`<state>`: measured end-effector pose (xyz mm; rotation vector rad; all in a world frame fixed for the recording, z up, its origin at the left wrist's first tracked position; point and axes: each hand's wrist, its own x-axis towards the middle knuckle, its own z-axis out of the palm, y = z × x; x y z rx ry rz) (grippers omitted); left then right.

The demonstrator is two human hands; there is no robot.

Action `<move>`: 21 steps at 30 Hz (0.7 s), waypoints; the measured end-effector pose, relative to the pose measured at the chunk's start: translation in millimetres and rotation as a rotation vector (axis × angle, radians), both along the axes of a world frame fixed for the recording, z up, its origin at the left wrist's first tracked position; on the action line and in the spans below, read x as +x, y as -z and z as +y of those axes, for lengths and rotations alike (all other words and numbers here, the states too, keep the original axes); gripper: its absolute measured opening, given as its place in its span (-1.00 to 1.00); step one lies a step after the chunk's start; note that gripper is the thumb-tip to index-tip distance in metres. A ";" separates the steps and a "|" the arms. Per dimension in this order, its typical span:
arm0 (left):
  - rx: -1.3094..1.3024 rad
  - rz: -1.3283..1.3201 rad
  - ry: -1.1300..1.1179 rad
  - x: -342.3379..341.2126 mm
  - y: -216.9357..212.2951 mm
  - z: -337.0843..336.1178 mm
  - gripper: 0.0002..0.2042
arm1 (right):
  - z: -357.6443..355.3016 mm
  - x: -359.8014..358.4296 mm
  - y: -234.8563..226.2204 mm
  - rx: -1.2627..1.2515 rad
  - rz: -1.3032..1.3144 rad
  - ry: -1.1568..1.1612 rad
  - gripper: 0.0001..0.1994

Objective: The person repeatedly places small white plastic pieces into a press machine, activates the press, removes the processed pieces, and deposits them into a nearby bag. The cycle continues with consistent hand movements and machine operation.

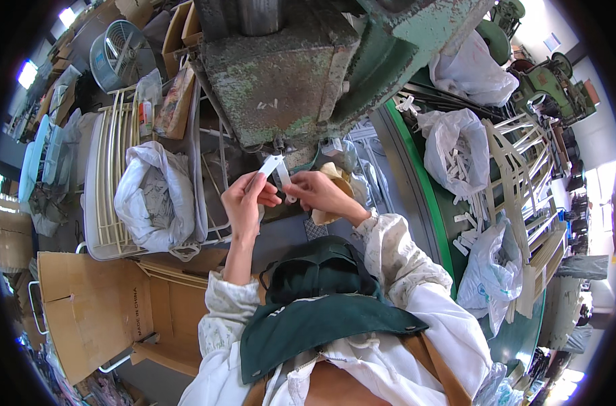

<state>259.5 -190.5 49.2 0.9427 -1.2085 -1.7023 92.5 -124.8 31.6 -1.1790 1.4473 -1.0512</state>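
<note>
Both of my hands are raised in front of a heavy green press, just below its worn metal head. A flat white strip with a rounded end is pinched in my left hand and slants up to the right. Between the fingers of my right hand is a second flat white strip, close beside the first. Whether the two strips touch I cannot tell. A small metal tool tip points down from the press just above the strips.
To the left, a white bag of flat pieces lies on a rack of pale bars. An open cardboard box stands lower left. On the right, a green-edged table carries another bag with white pieces and loose strips.
</note>
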 end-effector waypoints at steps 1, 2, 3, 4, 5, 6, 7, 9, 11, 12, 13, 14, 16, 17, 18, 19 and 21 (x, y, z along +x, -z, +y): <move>0.009 -0.011 0.012 -2.3 6.4 -0.6 -0.77 | 0.3 1.0 -0.6 0.062 -0.113 -0.075 -0.70; 0.018 -0.022 0.023 -4.3 10.5 -0.9 -0.78 | 5.6 2.6 -2.8 0.109 -0.225 -0.046 -0.73; 0.034 -0.007 0.003 -6.2 9.5 -2.5 -0.79 | 5.0 -0.1 -3.2 0.093 -0.224 -0.038 -0.73; 0.049 0.009 -0.018 -9.0 8.3 -4.5 -0.80 | 4.2 -2.7 -2.9 0.078 -0.222 -0.032 -0.73; 0.062 0.030 -0.062 -12.3 9.5 -1.6 -0.82 | 6.9 -0.3 -1.4 0.077 -0.232 -0.038 -0.74; 0.072 0.030 -0.068 -12.0 9.8 -4.0 -0.82 | 6.1 -1.3 -4.6 0.104 -0.286 -0.052 -0.74; 0.082 0.029 -0.077 -9.3 10.6 -6.1 -0.83 | 6.5 -1.7 -8.5 0.131 -0.339 -0.068 -0.74; 0.129 0.051 -0.123 -7.7 9.6 -8.1 -0.84 | 6.3 -2.5 -7.5 0.158 -0.394 -0.077 -0.74; 0.137 0.027 -0.125 -2.8 9.4 -5.0 -0.84 | 5.5 -3.0 -4.2 0.164 -0.384 -0.054 -0.75; 0.134 0.020 -0.131 -1.1 8.0 -5.5 -0.84 | 3.1 -4.7 -4.8 0.161 -0.374 -0.049 -0.75; 0.137 0.046 -0.130 3.0 14.3 -6.5 -0.85 | 4.0 -4.9 -3.9 0.165 -0.396 -0.053 -0.75; 0.155 0.058 -0.153 1.9 17.5 -8.7 -0.85 | 4.2 -5.9 -4.2 0.178 -0.385 -0.066 -0.75; 0.183 0.083 -0.189 -3.7 16.9 -18.0 -0.86 | 1.7 -9.1 -6.0 0.195 -0.365 -0.084 -0.75; 0.149 0.124 -0.178 -5.4 15.8 -12.4 -0.87 | 3.6 -10.1 -6.3 0.207 -0.363 -0.094 -0.75; 0.118 0.182 -0.194 -3.8 13.6 -4.6 -0.88 | 3.6 -10.6 -4.7 0.197 -0.369 -0.101 -0.75; 0.112 0.213 -0.184 -2.5 7.2 -5.4 -0.88 | 3.5 -11.0 -3.2 0.186 -0.376 -0.107 -0.75; 0.131 0.220 -0.149 -3.8 4.8 -5.4 -0.87 | 5.4 -11.1 -3.8 0.159 -0.370 -0.127 -0.75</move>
